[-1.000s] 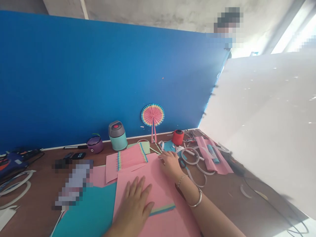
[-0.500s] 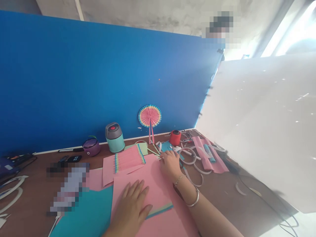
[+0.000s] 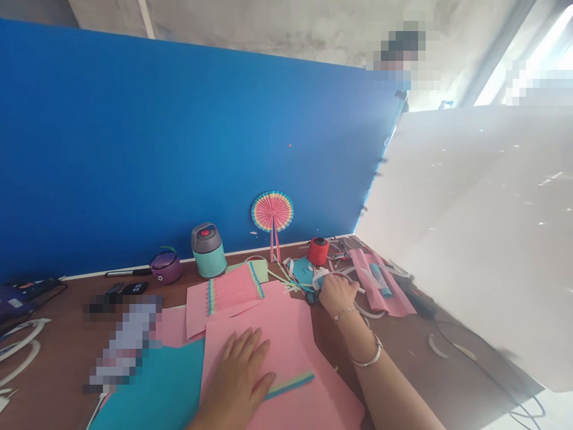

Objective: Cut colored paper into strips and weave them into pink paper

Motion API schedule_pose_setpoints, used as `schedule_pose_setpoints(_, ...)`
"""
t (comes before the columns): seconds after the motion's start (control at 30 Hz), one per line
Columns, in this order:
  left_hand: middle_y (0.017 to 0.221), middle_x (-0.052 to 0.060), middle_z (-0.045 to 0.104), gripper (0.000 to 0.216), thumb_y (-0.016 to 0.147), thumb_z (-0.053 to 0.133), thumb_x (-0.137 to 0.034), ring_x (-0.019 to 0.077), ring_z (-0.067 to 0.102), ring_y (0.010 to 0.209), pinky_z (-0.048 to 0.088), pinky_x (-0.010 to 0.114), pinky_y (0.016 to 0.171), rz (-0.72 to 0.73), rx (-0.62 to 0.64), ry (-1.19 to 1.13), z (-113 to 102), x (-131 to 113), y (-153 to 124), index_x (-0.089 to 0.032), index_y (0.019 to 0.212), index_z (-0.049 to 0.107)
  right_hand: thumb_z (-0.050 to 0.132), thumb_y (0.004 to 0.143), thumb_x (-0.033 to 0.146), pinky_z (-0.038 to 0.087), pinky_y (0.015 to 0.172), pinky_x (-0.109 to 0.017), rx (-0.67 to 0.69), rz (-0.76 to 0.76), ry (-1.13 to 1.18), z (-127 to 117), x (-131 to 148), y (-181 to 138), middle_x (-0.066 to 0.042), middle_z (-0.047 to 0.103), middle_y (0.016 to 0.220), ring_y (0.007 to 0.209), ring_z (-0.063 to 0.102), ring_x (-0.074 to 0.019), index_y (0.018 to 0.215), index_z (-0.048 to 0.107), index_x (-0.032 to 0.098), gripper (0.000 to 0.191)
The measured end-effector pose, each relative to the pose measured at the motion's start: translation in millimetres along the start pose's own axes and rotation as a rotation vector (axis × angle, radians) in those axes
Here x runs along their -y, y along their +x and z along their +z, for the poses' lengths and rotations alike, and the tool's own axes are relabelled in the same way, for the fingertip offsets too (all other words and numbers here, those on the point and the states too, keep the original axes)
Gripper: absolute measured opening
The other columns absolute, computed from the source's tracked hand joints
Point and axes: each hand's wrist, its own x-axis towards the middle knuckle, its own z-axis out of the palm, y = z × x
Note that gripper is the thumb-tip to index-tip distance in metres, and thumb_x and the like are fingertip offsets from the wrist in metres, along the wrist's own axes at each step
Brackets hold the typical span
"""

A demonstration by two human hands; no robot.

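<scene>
My left hand (image 3: 242, 373) lies flat with fingers spread on a large pink paper sheet (image 3: 277, 334) on the brown table. My right hand (image 3: 336, 295) has left the sheet and rests at the white tape rings (image 3: 358, 285) beyond its far right corner, beside blue-handled scissors (image 3: 310, 294). Its fingers curl down onto the clutter; what they grip, if anything, is hidden. A folded pink strip with coloured edges (image 3: 233, 288) lies just past the sheet. A teal sheet (image 3: 170, 388) lies under the pink one at the left.
A round paper fan (image 3: 272, 211) leans on the blue partition (image 3: 179, 149). Below it stand a teal canister (image 3: 208, 242), a purple pot (image 3: 165, 266) and a red spool (image 3: 318, 251). Pink offcuts (image 3: 380, 286) lie at right beside a white board (image 3: 483, 239). Cables trail at far right.
My right hand has moved right, off the pink sheet's far corner, to the tape rings and scissors. My left hand has stayed flat on the sheet.
</scene>
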Motion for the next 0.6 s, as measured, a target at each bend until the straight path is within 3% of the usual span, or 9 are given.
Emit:
schedule_pose_setpoints(0.17,0.139,0.004,0.045,0.045,0.089,0.039,-0.047,0.0287,0.041,0.127,0.032,0.052,0.104,-0.016,0.003,-0.014,-3,-2,1,-0.029,0.13,0.048,0.051,0.073,0.013,0.029,0.079,-0.045,0.005,-0.01,-0.011,4,0,0,-0.021,0.064,0.1,0.101,0.055,-0.0343,0.093,0.065,0.01,0.025)
schedule_pose_setpoints(0.33,0.14,0.004,0.044,0.042,0.089,0.041,-0.042,0.0264,0.041,0.127,0.032,0.05,0.106,-0.015,-0.048,-0.031,-3,-2,0,-0.03,0.128,0.05,0.045,0.075,0.007,0.028,0.081,-0.046,-0.017,0.009,0.044,-2,4,-3,-0.02,0.066,0.095,0.098,0.057,-0.0321,0.093,0.062,0.011,0.025)
schedule_pose_setpoints(0.47,0.137,0.003,0.048,0.041,0.088,0.042,-0.04,0.0255,0.044,0.125,0.034,0.048,0.105,-0.046,-0.105,-0.076,3,1,0,-0.031,0.128,0.05,0.037,0.081,0.007,0.025,0.088,-0.046,-0.2,-0.019,0.23,-10,14,-7,-0.015,0.067,0.086,0.093,0.059,-0.028,0.095,0.056,0.012,0.024)
schedule_pose_setpoints(0.6,0.137,0.004,0.049,0.042,0.089,0.04,-0.038,0.0263,0.042,0.126,0.041,0.047,0.1,-0.149,-0.134,-0.163,9,7,1,-0.029,0.129,0.048,0.034,0.089,0.022,0.03,0.092,-0.041,-0.372,-0.241,0.58,-10,24,-11,-0.008,0.066,0.078,0.084,0.058,-0.0218,0.099,0.053,0.015,0.022)
